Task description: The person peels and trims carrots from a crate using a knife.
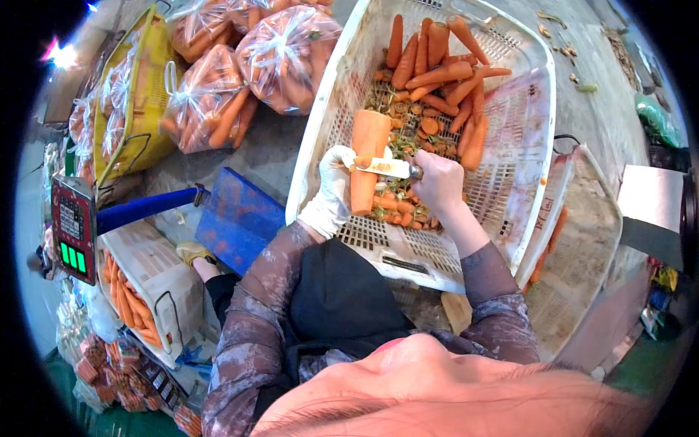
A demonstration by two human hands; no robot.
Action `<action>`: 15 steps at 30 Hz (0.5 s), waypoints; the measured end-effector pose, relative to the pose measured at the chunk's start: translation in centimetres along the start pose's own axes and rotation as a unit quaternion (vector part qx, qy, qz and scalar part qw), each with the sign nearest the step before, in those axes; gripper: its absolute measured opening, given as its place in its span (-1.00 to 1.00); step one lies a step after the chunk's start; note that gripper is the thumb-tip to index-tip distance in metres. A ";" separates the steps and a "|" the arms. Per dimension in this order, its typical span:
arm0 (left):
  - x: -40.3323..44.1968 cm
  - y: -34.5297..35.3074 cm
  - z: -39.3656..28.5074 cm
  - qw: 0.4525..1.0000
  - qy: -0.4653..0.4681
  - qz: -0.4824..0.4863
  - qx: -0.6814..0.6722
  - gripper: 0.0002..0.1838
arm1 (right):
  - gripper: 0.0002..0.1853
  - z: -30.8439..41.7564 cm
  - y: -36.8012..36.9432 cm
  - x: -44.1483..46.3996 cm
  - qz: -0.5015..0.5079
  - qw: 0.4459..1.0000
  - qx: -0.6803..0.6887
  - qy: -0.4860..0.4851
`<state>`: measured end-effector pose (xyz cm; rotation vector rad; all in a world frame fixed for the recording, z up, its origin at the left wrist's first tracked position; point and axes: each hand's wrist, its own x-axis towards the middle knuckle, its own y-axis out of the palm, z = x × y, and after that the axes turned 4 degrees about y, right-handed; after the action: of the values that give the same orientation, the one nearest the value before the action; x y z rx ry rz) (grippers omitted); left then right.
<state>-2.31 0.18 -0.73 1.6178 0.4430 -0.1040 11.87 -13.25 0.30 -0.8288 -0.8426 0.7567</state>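
Note:
My left hand (pixel 331 191), in a white glove, is closed round a thick carrot (pixel 371 131) that stands lengthwise over the near left part of a white crate (pixel 546 95). My bare right hand (pixel 438 180) grips the handle of a knife (pixel 391 167). Its wide blade points left and lies across the middle of the carrot. Beneath both hands, carrot tops and cut ends (pixel 429 127) with green stubs cover the crate's floor. Whole carrots (pixel 437 44) lie at the crate's far end and along its right side.
Tied clear bags of carrots (pixel 287 58) stand at the upper left beside a yellow crate (pixel 149 87). A blue scale platform (pixel 240 218) with a red display (pixel 73 227) is at the left, near a tipped crate (pixel 156 266) of carrots. Another crate (pixel 582 240) stands at the right.

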 end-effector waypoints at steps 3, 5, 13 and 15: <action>0.3 -0.4 0.2 0.999 -0.009 0.004 0.036 -0.40 | -0.85 -0.3 0.5 -0.2 -0.006 1.000 0.024 -0.007; 0.3 -0.6 0.3 0.999 -0.028 0.020 0.019 -0.40 | -0.87 -0.5 0.6 -0.3 0.000 1.000 0.014 0.006; -0.2 0.3 0.9 0.997 -0.020 -0.068 0.036 -0.41 | -0.88 -0.4 0.3 -0.2 0.023 0.999 0.027 -0.009; -0.2 0.0 0.8 0.997 -0.022 -0.056 0.050 -0.41 | -0.88 -0.2 0.2 -0.2 0.023 0.999 0.031 -0.006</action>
<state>-2.32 -0.67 -0.77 1.6855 0.5015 -0.2498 11.88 -13.37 -0.01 -0.7917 -0.8098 0.8250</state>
